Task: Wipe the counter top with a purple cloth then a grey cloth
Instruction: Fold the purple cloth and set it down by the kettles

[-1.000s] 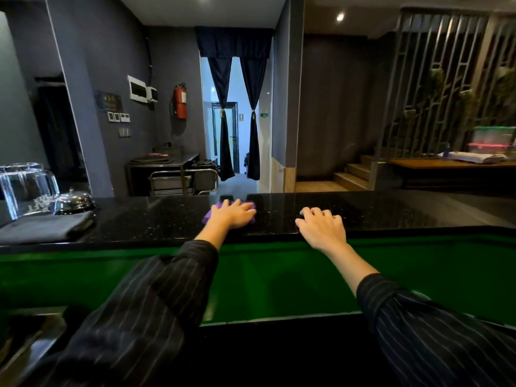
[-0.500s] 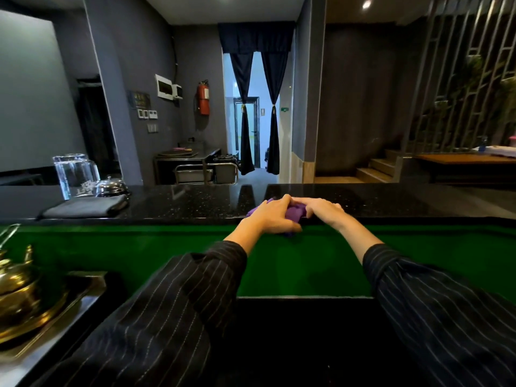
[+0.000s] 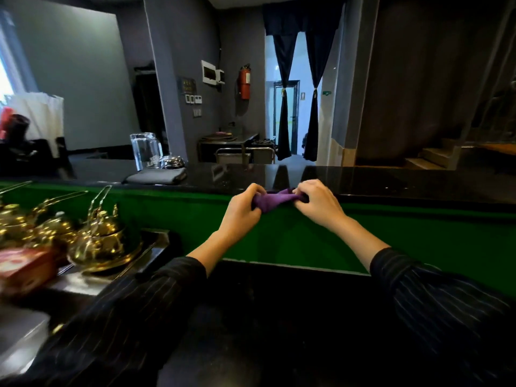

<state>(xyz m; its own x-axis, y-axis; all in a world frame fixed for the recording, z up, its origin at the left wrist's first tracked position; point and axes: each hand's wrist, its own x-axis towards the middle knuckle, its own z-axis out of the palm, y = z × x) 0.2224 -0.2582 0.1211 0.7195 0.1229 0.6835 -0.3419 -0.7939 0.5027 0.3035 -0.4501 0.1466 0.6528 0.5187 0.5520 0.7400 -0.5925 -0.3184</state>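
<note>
A small purple cloth (image 3: 272,201) is bunched between both my hands, just off the near edge of the glossy black counter top (image 3: 391,181). My left hand (image 3: 243,210) grips its left end and my right hand (image 3: 317,201) pinches its right end. The cloth hangs in front of the green panel below the counter edge. A folded grey cloth (image 3: 156,175) lies flat on the counter top to the left, apart from both hands.
A glass pitcher (image 3: 145,150) and a chrome bell (image 3: 171,162) stand behind the grey cloth. Gold teapots (image 3: 97,241) sit on a steel tray at the lower left, beside a red box (image 3: 26,268). A lower black ledge (image 3: 279,303) runs beneath my arms.
My hands came together on the purple cloth and pulled it back off the counter top to its near edge. My view swung left, bringing the teapots into sight.
</note>
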